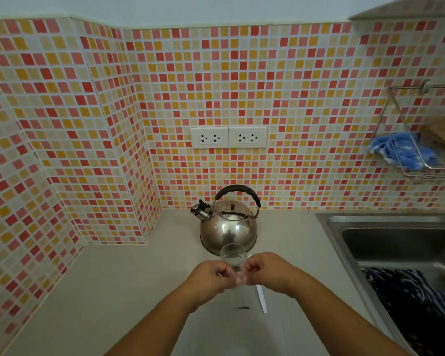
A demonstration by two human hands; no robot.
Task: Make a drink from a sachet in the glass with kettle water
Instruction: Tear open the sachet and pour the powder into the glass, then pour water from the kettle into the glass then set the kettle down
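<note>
A clear empty glass (pixel 233 255) stands on the counter just in front of a steel kettle (pixel 228 227) with a black handle, its spout pointing left. My left hand (pixel 210 277) and my right hand (pixel 266 272) meet fingertip to fingertip right in front of the glass, over its near side. Both pinch a small pale sachet (pixel 238 278), which is blurred and mostly hidden by the fingers. A white plastic spoon handle (pixel 261 299) lies on the counter under my right wrist.
The pale counter (pixel 129 286) runs to a tiled wall at the left and back, with two double sockets (pixel 228 137) above the kettle. A steel sink (pixel 401 242) holding dark striped cloth is at the right. A wire rack (pixel 421 160) with blue cloth hangs above it. A small dark scrap (pixel 243 307) lies near the spoon.
</note>
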